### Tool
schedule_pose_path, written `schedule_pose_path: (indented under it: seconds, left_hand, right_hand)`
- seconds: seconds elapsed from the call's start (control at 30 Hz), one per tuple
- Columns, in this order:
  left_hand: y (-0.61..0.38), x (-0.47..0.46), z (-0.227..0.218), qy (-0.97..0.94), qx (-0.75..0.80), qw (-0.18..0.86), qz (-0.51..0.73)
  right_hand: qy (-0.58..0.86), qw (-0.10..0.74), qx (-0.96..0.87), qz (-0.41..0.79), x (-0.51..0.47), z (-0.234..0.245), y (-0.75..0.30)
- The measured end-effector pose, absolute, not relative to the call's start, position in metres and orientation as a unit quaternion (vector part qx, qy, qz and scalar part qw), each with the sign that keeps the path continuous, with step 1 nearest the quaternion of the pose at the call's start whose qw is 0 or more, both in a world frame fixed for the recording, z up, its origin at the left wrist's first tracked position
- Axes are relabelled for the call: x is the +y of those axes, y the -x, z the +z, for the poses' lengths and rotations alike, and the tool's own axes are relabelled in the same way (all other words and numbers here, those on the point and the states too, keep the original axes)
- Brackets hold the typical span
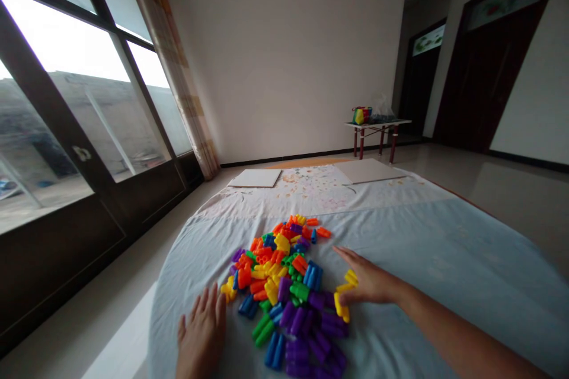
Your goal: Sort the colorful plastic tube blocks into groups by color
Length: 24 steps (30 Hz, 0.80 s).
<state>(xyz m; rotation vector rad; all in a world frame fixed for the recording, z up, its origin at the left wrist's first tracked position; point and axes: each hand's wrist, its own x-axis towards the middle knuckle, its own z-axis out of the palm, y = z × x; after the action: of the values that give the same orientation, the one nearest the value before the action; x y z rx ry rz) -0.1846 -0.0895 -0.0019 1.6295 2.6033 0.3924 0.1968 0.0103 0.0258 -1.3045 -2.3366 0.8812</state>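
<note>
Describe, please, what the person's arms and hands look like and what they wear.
Both are bare. The left hand shows to the wrist, with no glove, ring or watch in view. The right hand is likewise ungloved, and the right forearm carries no sleeve up to the picture's edge.

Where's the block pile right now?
Head view, lower centre: the block pile lies on the pale blue sheet, between the left hand and right hand.

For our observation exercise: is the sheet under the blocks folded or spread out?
Spread out: the sheet lies flat across the surface, with the blocks piled on it.
</note>
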Motion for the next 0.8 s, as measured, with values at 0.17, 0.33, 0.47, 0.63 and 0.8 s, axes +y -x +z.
schedule_pose_path:
  seconds: [0.17,0.33,0.47,0.63,0.8]
  left_hand:
    - [0.194,-0.11,0.0,-0.464,0.885,0.008,-0.02]
    - [0.189,-0.112,0.006,-0.455,0.89,0.003,-0.019]
    - [0.188,-0.115,0.005,-0.461,0.888,-0.001,0.001]
    - [0.187,-0.116,0.005,-0.449,0.893,0.002,0.016]
    - [0.156,-0.132,-0.004,-0.476,0.877,-0.058,0.018]
  right_hand:
    - [0.507,0.062,-0.825,0.243,-0.034,0.0,-0.2]
    - [0.484,0.058,-0.829,0.275,-0.05,0.005,-0.141]
    - [0.483,0.093,-0.814,0.307,-0.035,0.008,-0.096]
    - [0.489,0.108,-0.807,0.313,-0.016,0.03,-0.068]
    - [0.411,0.126,-0.856,0.287,-0.05,0.038,-0.103]
